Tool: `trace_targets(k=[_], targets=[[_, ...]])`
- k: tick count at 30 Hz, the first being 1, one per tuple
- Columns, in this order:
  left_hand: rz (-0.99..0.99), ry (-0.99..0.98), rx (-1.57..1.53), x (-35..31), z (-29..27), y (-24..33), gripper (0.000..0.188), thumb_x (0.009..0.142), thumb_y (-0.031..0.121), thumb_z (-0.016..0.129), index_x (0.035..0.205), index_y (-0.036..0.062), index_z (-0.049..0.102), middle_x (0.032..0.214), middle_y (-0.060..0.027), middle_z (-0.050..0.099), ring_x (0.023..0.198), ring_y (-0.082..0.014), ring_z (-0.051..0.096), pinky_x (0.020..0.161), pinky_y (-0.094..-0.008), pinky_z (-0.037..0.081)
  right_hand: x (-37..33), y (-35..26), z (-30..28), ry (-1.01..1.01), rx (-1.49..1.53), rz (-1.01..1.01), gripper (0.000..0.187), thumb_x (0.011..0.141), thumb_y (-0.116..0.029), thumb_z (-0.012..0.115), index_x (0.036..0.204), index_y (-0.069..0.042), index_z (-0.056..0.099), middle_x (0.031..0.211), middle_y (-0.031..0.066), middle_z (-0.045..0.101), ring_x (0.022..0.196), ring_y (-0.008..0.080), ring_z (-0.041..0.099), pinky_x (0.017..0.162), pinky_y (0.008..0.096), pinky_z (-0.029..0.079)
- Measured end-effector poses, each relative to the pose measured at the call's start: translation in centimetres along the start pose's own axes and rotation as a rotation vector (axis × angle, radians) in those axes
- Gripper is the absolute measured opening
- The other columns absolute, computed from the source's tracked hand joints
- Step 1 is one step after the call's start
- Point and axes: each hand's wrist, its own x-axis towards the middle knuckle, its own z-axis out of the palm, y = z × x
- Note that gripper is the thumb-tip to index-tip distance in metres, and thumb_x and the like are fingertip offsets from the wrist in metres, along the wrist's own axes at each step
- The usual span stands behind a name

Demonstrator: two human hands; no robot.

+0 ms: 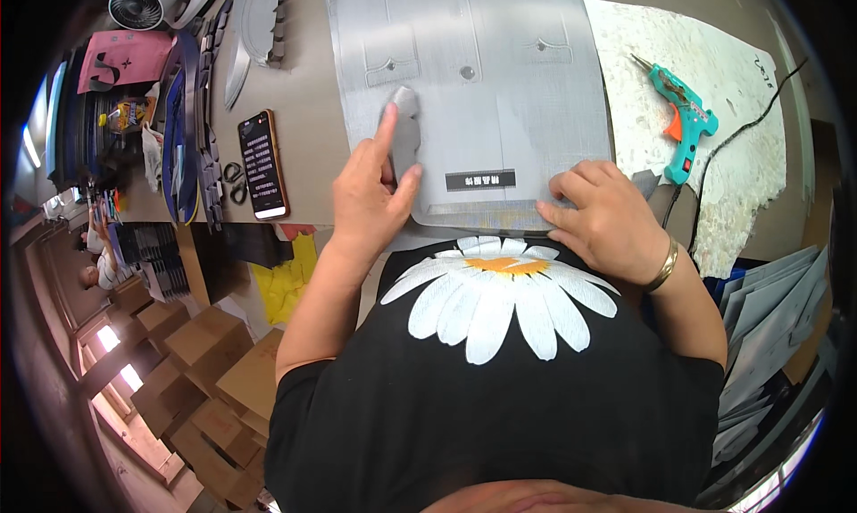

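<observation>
A large silvery-grey panel (536, 129) lies in front of me, with embossed pocket shapes, a round button-like mark and a small black label (480, 180) near its close edge. My left hand (364, 196) is at the panel's left side, index finger stretched forward along a grey strip (407, 138) with a wavy edge. The thumb rests at the strip's lower end, and the other fingers are curled, partly hidden. At the panel's near right corner, my right hand (607, 214) has bent fingers closed on the edge; its fingertips are partly hidden.
Right of the panel, a teal glue gun (683, 125) with a black cord lies on a glue-spotted white board (750, 160). A phone (263, 165), curved grey strips (259, 22) and a white fan (143, 4) are on the left. Cardboard boxes (210, 343) stand below; grey panels (772, 325) stack right.
</observation>
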Motion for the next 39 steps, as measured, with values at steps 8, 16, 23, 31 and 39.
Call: trace_targets(k=[8,16,23,31,39], targets=[[-0.181,0.024,-0.268,1.4,1.3,-0.8,0.070,0.078,0.002,0.065,0.146,0.0062,0.050,0.056,0.0001,0.036,0.051,-0.0090,0.036,0.053,-0.0238,0.039,0.0,0.5,0.3,0.057,0.010,-0.020,0.024,0.074,-0.015,0.074,0.097,-0.007,0.073,0.097,0.0043,0.059,0.098,0.0233,0.055,0.090,0.0371,0.044],[0.027,-0.025,0.038,2.7,1.8,0.3,0.061,0.080,0.003,0.067,0.140,0.0128,0.058,0.055,-0.0060,0.041,0.048,-0.0125,0.043,0.051,-0.0281,0.041,0.0,0.7,0.5,0.061,0.024,0.019,0.023,0.074,-0.014,0.072,0.095,-0.007,0.074,0.095,0.0033,0.059,0.096,0.0221,0.055,0.089,0.0357,0.044],[-0.030,-0.008,-0.056,3.0,1.3,0.0,0.061,0.081,0.003,0.069,0.140,0.0105,0.058,0.054,-0.0061,0.041,0.046,-0.0162,0.042,0.051,-0.0293,0.042,0.1,0.6,0.2,0.077,0.036,0.028,0.020,0.076,-0.012,0.071,0.094,-0.007,0.074,0.092,0.0031,0.058,0.095,0.0220,0.055,0.088,0.0354,0.044],[0.146,-0.008,0.104,3.6,2.3,0.6,0.051,0.084,0.004,0.068,0.134,0.0099,0.062,0.060,-0.0112,0.057,0.050,-0.0247,0.055,0.052,-0.0356,0.045,0.2,0.4,0.3,0.077,0.029,0.019,0.019,0.076,-0.012,0.071,0.094,-0.006,0.074,0.092,0.0034,0.058,0.093,0.0222,0.055,0.085,0.0348,0.043],[0.056,-0.076,0.081,4.1,2.2,0.9,0.039,0.086,0.010,0.067,0.126,0.0113,0.068,0.063,-0.0141,0.061,0.054,-0.0312,0.060,0.055,-0.0403,0.047,-0.1,-0.1,0.3,0.062,0.027,0.063,0.032,0.070,-0.014,0.076,0.100,-0.006,0.070,0.099,0.0056,0.059,0.098,0.0250,0.056,0.089,0.0389,0.045]])
